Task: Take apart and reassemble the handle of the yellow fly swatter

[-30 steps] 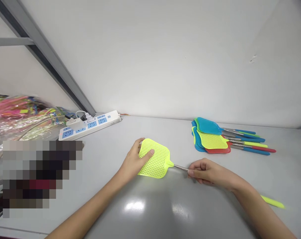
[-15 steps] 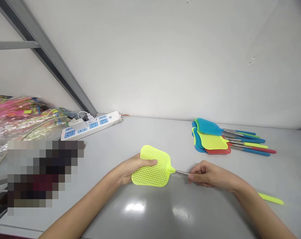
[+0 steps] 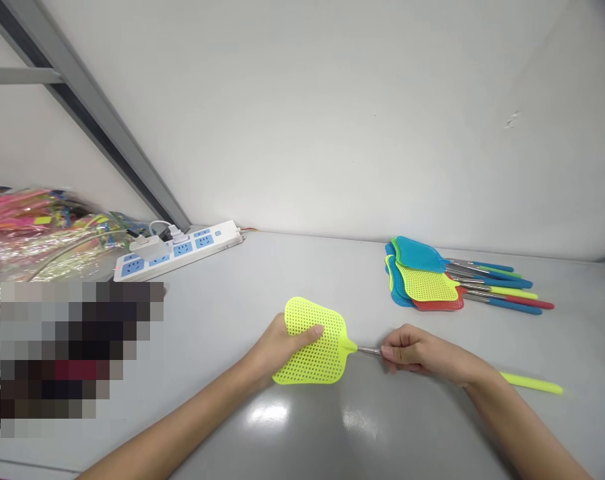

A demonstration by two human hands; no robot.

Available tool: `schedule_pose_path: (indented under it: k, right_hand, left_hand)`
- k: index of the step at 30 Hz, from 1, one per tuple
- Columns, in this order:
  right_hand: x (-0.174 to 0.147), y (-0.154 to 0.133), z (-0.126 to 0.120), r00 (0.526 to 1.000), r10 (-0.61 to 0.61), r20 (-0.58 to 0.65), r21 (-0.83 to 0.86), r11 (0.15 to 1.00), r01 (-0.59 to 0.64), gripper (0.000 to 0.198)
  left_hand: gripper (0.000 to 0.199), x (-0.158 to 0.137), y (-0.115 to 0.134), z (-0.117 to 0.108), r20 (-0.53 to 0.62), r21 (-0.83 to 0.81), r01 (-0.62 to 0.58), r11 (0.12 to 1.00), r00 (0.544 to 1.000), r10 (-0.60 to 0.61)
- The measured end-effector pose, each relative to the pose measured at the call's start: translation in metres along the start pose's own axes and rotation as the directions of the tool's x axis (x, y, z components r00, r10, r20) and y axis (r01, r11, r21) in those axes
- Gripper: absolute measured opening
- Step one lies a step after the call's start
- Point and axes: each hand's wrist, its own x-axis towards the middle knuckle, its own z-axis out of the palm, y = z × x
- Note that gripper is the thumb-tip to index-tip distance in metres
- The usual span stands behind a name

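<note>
A yellow fly swatter (image 3: 327,353) with a perforated head lies across the middle of the view, above the grey table. My left hand (image 3: 277,343) grips its head, thumb on top and the fingers hidden beneath. My right hand (image 3: 417,353) pinches the thin metal rod just right of the swatter's neck. Beyond my right wrist the yellow handle (image 3: 535,383) sticks out; my hand and forearm hide the stretch between. Further back on the right lies a stack of fly swatters (image 3: 427,283) in blue, yellow, green and red, their handles pointing right.
A white power strip (image 3: 202,250) with plugs in it lies at the back left. Clear plastic bags of colourful items (image 3: 47,233) are heaped at the far left, beside a blurred-out patch. A grey metal frame (image 3: 97,120) slants before the white wall.
The swatter's head and my left hand have shifted slightly right and down. The yellow handle end has moved a little left and up. My right hand still pinches the rod.
</note>
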Motion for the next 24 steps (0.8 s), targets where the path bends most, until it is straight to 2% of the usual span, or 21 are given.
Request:
schedule_pose_path:
  k: [5, 14, 21, 24]
  right_hand:
    - [-0.0012, 0.0015, -0.0011, 0.999, 0.036, 0.019, 0.034, 0.999, -0.036, 0.035]
    - [0.0008, 0.0005, 0.0007, 0.995, 0.007, 0.098, 0.116, 0.993, -0.019, 0.035]
    - [0.0015, -0.0009, 0.0031, 0.993, 0.029, 0.117, 0.139, 0.989, -0.046, 0.035]
    - [0.0016, -0.0003, 0.0030, 0.991, 0.048, 0.126, 0.140, 0.988, -0.065, 0.036]
  left_hand:
    - [0.037, -0.0007, -0.0017, 0.0021, 0.006, 0.025, -0.049, 0.999, 0.999, 0.049]
    - [0.041, -0.0032, 0.0004, 0.0048, -0.021, 0.035, -0.046, 0.998, 0.999, 0.046]
    - [0.041, -0.0033, 0.0005, 0.0063, -0.050, 0.091, -0.041, 0.995, 0.998, 0.046]
    - [0.040, -0.0041, 0.0006, 0.0069, -0.028, 0.098, -0.041, 0.994, 0.999, 0.044]
